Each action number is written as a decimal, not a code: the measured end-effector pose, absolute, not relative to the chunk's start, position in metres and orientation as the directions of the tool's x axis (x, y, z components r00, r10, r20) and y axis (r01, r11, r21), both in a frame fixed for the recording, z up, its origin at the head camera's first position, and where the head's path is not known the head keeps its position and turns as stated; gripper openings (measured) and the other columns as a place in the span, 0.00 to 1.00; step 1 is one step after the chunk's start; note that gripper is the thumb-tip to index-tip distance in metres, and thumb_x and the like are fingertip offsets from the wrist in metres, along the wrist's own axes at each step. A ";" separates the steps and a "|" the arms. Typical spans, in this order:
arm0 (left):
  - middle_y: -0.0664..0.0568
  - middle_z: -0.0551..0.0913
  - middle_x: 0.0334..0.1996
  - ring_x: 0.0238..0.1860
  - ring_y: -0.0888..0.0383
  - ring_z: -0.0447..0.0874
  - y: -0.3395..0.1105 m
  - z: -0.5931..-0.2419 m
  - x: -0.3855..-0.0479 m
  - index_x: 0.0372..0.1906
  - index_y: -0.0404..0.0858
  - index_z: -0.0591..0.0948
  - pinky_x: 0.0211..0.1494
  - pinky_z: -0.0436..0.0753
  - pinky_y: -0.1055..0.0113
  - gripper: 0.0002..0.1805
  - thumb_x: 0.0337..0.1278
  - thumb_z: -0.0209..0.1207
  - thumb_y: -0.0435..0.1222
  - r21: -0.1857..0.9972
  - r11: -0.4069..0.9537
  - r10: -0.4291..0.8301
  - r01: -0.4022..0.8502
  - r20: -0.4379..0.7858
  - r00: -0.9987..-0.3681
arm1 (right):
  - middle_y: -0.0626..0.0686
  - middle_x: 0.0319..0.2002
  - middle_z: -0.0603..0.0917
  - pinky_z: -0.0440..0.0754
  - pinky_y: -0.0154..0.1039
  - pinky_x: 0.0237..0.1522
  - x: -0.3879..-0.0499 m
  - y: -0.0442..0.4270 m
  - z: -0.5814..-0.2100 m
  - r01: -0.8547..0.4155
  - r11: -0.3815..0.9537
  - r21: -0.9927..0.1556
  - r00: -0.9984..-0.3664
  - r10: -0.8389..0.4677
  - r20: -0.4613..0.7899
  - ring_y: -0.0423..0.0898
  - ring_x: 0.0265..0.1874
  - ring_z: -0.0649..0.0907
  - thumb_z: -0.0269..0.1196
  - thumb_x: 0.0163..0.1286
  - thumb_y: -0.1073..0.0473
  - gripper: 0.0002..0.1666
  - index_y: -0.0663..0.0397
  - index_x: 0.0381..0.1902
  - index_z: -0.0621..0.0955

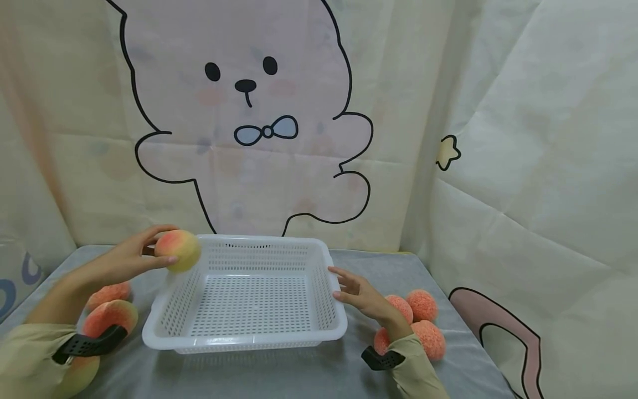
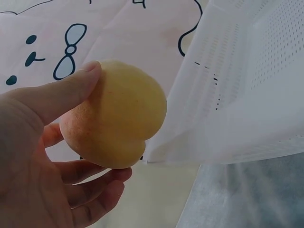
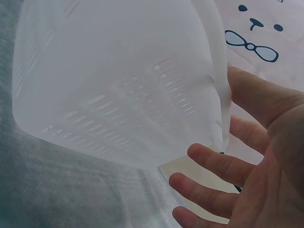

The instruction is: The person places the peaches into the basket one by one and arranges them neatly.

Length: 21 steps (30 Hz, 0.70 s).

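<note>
Clearly, a peach (image 1: 179, 251) is grasped in the left hand (image 1: 130, 257): it is pinched between the thumb, laid along its upper side, and the fingers curved beneath it. The fruit is carried out at the fingertips, and a gap is left between it and the palm. In the left wrist view its yellow, grooved side is turned away from the hand, while the reddish side is kept nearer the palm. In the head view the peach is seen at the far left corner of the basket (image 1: 239, 342), partly overlapping the rim; whether the rim is touched by it cannot be told.

On the opposite side, the basket's right rim is touched by the thumb and index finger of the right hand (image 1: 366, 299). The remaining fingers are spread loosely by the slotted outer wall, so the hand is relaxed rather than clenched.

More peaches (image 1: 112, 317) are seen on the grey table (image 1: 214, 377) at the left, partly covered by the left forearm. At the right, orange-red balls (image 1: 423, 305) are clustered, some partly hidden behind the right wrist. A black band is worn on each wrist. Behind the table, a cloth (image 1: 394, 72) printed with a bear is hung.
</note>
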<state>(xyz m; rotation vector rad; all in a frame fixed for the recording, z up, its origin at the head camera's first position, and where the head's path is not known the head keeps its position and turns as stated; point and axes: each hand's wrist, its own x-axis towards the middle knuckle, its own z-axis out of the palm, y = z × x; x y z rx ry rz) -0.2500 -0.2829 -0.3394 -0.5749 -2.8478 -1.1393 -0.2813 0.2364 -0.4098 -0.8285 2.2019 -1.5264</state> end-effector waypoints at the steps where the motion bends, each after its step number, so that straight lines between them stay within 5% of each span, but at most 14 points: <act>1: 0.37 0.76 0.62 0.60 0.35 0.77 -0.281 -0.339 -0.251 0.76 0.37 0.59 0.50 0.82 0.39 0.39 0.68 0.62 0.45 0.662 0.665 0.330 0.345 0.153 -0.931 | 0.65 0.74 0.68 0.72 0.66 0.67 -0.281 0.236 -0.410 -0.266 0.257 -0.929 -0.777 -0.628 0.049 0.65 0.69 0.74 0.60 0.77 0.54 0.41 0.52 0.81 0.56; 21: 0.35 0.80 0.57 0.51 0.43 0.87 -0.251 -0.336 -0.277 0.72 0.34 0.62 0.52 0.84 0.42 0.37 0.66 0.64 0.43 0.678 0.628 0.408 0.382 0.131 -0.903 | 0.64 0.75 0.68 0.72 0.67 0.67 -0.280 0.237 -0.410 -0.265 0.276 -0.924 -0.790 -0.612 0.044 0.65 0.70 0.73 0.60 0.76 0.53 0.42 0.51 0.81 0.56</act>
